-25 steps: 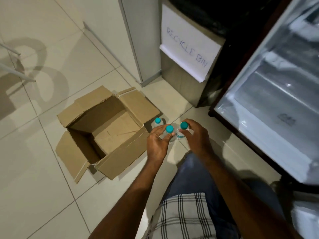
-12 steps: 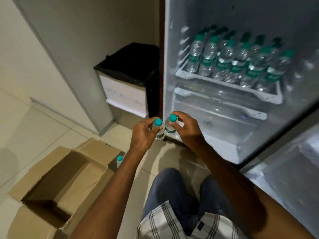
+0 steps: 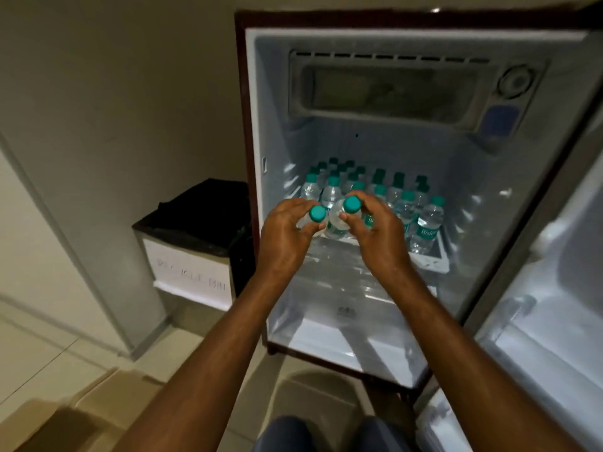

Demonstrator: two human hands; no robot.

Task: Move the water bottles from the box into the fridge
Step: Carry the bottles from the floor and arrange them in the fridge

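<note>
My left hand [image 3: 283, 236] grips a small clear water bottle with a teal cap [image 3: 317, 213]. My right hand [image 3: 378, 234] grips a second such bottle [image 3: 341, 220]. Both bottles are upright, side by side, at the front of the open mini fridge [image 3: 463, 177], just before its shelf [image 3: 430, 259]. Several identical bottles [image 3: 424, 226] stand in rows on that shelf. A corner of the cardboard box [image 3: 65, 419] shows at the bottom left on the floor.
A recycle bin [image 3: 192, 256] with a black liner stands left of the fridge against the wall. The fridge door [image 3: 548, 321] hangs open at the right. A freezer compartment [image 3: 391, 89] fills the fridge's top. My knees [image 3: 329, 435] are at the bottom edge.
Both hands lifted the two bottles from the floor beside the box up to the fridge shelf. My view swung from the box to the fridge interior.
</note>
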